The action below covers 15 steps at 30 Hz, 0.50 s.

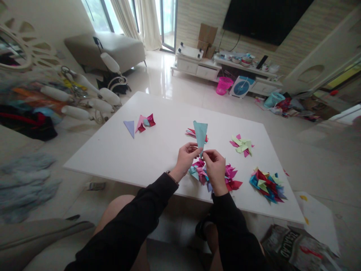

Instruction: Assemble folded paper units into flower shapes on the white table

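Between my two hands, above the white table, stands a folded teal paper [200, 133], wide at its top and narrow at the bottom. My left hand [187, 156] pinches it low on the left side. At its lower tip, the fingers of my right hand [214, 163] close on the paper. Beneath and around my hands lies a heap of pink, teal and red folded papers [199, 172], partly hidden by the right hand. Just behind the teal paper is a small stack of folded papers [190, 132], red and pink.
On the white table [113, 158] are a lilac paper triangle [130, 128], pink and red folded pieces [150, 119], a green and pink paper pinwheel shape [243, 145], and a multicoloured paper pile [266, 185] near the right edge. A lamp with white shades [109, 97] stands left of the table.
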Available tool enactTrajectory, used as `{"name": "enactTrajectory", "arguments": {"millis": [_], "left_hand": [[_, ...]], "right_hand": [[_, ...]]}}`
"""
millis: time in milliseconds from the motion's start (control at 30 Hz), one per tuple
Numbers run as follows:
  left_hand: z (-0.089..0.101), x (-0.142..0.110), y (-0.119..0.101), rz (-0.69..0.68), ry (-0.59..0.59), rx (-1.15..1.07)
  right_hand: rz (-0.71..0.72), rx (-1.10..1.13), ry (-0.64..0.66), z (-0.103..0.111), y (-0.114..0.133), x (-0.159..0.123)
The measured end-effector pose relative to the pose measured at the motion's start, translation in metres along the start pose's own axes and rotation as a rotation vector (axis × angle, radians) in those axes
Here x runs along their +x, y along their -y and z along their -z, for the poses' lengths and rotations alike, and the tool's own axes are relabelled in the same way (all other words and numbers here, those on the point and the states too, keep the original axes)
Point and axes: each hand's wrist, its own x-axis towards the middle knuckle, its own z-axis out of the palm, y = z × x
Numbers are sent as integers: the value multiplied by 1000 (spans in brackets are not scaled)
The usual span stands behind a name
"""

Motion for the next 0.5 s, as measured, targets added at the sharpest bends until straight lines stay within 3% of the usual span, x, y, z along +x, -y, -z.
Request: {"name": "enactTrajectory", "arguments": {"millis": [500], "left_hand": [[0, -1, -1, 0, 27, -1]], "right_hand": [[11, -16, -47, 0, -1, 1]]}}
